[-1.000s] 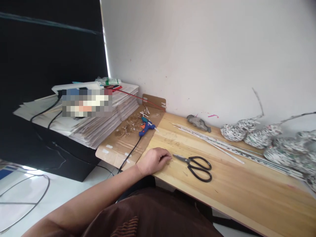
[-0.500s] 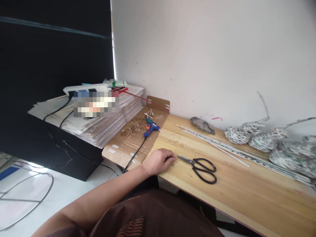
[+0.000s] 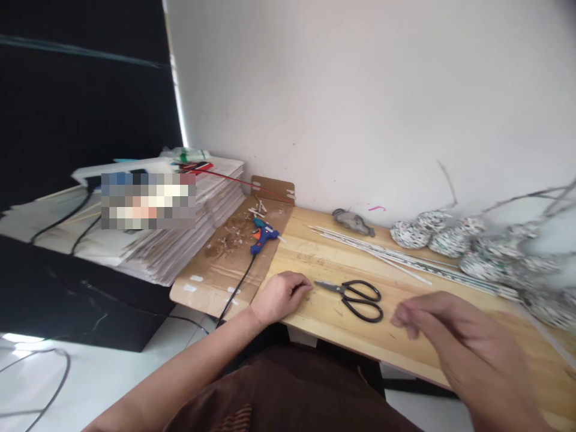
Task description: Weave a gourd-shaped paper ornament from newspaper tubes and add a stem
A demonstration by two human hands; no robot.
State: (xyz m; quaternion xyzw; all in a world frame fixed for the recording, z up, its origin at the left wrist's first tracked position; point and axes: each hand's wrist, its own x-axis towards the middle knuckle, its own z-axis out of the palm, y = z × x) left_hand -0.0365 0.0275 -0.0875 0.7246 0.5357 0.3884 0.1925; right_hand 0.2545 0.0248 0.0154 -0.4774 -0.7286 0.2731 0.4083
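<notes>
My left hand (image 3: 284,296) rests on the wooden table with its fingers curled closed; nothing shows in them. Just to its right lies a pair of black-handled scissors (image 3: 345,292), its pointed tip close to my fingers. Over the right part of the table is my right hand (image 3: 468,342), slightly blurred, its thumb and fingers drawn together. Whatever those fingertips may hold cannot be made out. Long, thin rolled-paper sticks (image 3: 382,255) lie in a bundle beyond the scissors. A blue glue gun (image 3: 263,237) sits on the cardboard, behind my left hand.
Cardboard (image 3: 202,273) with glue scraps covers the table's left end. Beside it rises a tall paper stack (image 3: 180,240) with a white power strip (image 3: 123,170) on top. Woven paper pieces (image 3: 409,234) with twigs and a grey lump (image 3: 353,222) line the wall.
My right hand has come into view at the right. The view has shifted a little. My left hand, the scissors and the glue gun keep their places.
</notes>
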